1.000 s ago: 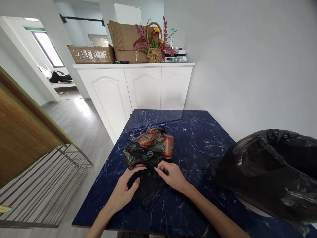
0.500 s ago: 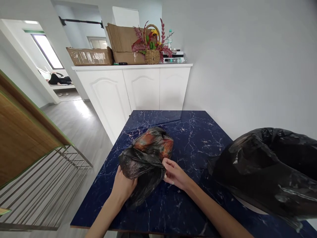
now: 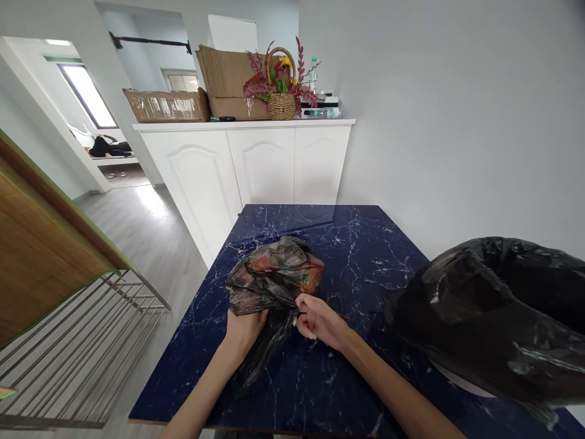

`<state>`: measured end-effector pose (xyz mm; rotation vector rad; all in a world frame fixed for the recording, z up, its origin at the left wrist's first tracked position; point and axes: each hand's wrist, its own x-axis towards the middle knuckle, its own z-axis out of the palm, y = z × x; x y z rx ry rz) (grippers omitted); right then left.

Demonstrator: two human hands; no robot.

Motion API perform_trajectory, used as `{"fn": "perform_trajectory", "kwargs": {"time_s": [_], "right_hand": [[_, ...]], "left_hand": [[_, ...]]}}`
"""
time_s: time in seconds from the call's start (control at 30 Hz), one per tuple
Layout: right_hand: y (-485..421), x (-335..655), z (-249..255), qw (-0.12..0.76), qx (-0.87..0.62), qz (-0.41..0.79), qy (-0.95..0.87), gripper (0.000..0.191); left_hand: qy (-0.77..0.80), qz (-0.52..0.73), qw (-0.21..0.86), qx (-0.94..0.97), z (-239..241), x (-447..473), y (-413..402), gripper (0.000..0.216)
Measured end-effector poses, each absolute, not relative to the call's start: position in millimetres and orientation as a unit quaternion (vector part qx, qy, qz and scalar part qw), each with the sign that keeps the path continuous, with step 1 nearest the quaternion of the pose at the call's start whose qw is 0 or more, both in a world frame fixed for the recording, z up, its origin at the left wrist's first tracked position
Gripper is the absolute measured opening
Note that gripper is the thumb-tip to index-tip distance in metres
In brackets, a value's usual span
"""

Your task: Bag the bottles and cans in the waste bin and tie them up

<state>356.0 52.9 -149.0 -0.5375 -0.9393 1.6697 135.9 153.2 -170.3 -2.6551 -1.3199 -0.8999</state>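
Note:
A thin black plastic bag (image 3: 274,268) lies on the dark blue marbled table (image 3: 361,244). Orange-red, patterned contents show through its film, but their kind is hard to make out. My right hand (image 3: 320,320) is closed, pinching gathered film at the bag's near right side. On the near left, my left hand (image 3: 247,332) reaches under a fold of the bag; its fingers are hidden by the plastic. Loose film hangs down between both hands toward the table's front edge.
At the right stands a bin lined with a large black bag (image 3: 475,311). A metal rack (image 3: 91,353) is on the left floor. Beyond the table, a white cabinet (image 3: 260,161) carries cardboard boxes (image 3: 169,105) and a flower basket (image 3: 282,105). A person lies in the far room.
My left hand has shifted right and slightly down. The film between my hands is now bunched tighter, and my right fingers have curled in around it.

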Motion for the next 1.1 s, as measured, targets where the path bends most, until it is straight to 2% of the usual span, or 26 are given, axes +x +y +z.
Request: {"fn": "perform_trajectory", "kwargs": {"time_s": [0.23,0.43,0.5,0.6,0.67,0.8,1.1], "right_hand": [[54.5,356.3,-147.9,0.553,-0.235,0.703,-0.38,0.041],[54.8,353.5,-147.5,0.544,-0.24,0.712,-0.373,0.043],[54.3,353.6,-148.2,0.54,-0.243,0.715,-0.372,0.042],[53.1,354.2,-149.1,0.534,-0.248,0.718,-0.372,0.038],[52.5,354.2,-149.1,0.531,-0.251,0.718,-0.373,0.036],[51.5,353.1,-148.3,0.525,-0.258,0.716,-0.381,0.037],[52.1,353.9,-151.9,0.513,-0.287,0.695,-0.414,0.04]], "left_hand": [[-0.449,-0.305,0.017,-0.84,-130.7,96.7,131.1,0.032],[-0.495,-0.513,-0.142,-0.687,-56.7,55.8,90.7,0.034],[-0.512,-0.585,-0.137,-0.614,-35.8,50.5,88.2,0.03],[-0.49,-0.664,-0.058,-0.562,-17.2,44.4,106.1,0.028],[-0.446,-0.686,-0.042,-0.573,-14.9,41.4,130.3,0.029],[-0.39,-0.656,-0.101,-0.638,-28.4,45.3,184.6,0.03],[-0.384,-0.591,-0.181,-0.686,-59.1,57.7,241.8,0.04]]}}
